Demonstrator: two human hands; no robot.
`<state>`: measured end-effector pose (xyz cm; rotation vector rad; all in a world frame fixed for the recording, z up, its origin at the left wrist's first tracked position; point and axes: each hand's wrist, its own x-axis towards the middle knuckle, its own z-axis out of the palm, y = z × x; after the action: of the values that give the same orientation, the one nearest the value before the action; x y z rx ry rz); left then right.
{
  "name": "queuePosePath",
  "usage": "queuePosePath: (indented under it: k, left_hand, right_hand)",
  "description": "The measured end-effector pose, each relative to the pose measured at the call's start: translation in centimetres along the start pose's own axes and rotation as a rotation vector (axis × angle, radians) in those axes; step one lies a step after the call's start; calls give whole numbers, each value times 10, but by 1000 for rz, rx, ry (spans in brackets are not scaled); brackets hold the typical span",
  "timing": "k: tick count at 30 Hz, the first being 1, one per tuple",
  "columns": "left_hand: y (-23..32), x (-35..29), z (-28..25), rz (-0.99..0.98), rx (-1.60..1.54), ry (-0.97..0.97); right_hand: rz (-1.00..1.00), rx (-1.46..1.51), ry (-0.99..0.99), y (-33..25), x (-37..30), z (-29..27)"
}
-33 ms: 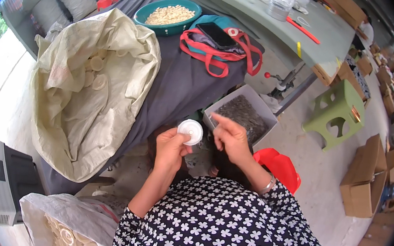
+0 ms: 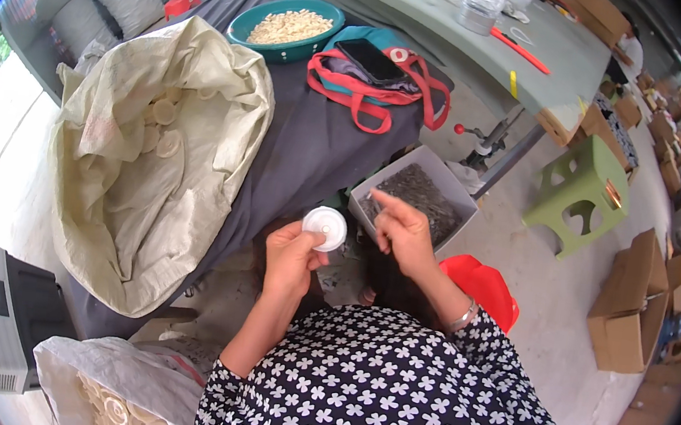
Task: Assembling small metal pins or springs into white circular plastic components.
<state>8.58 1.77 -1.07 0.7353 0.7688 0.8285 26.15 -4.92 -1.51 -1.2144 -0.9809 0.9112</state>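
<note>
My left hand (image 2: 292, 256) pinches a round white plastic cap (image 2: 331, 220) at its rim, thumb over its face. The cap has raised rings about a small centre and is held in front of my body. To its right, my right hand (image 2: 403, 232) stretches out the index finger while the other fingers curl in. A small pale spot shows at that fingertip, too small to name, and the inside of the curled fingers is hidden. Just beyond my right hand stands a grey box (image 2: 469, 200) of small dark pieces. The two hands are apart.
A large beige sack (image 2: 221, 190) with pale discs lies at left; a white sack (image 2: 81, 351) of similar rings sits below it. Beyond are a green basin (image 2: 339, 18) of pale pieces and a bag with a phone (image 2: 370, 61). A green stool (image 2: 589, 169) stands right.
</note>
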Motion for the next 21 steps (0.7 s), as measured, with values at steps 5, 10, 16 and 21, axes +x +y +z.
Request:
queuePosePath:
  k: [5, 10, 16, 21]
  left_hand:
    - [1, -2, -9, 48, 8, 17]
    - [-1, -3, -15, 59, 33, 19]
    - [-5, 3, -9, 63, -1, 15]
    - [-5, 4, -6, 7, -39, -108]
  right_hand:
    - [133, -384, 205, 66, 24, -83]
    - [178, -972, 231, 116, 32, -140]
    - [289, -1232, 124, 140, 36, -178]
    - [436, -1178, 154, 133, 46, -174]
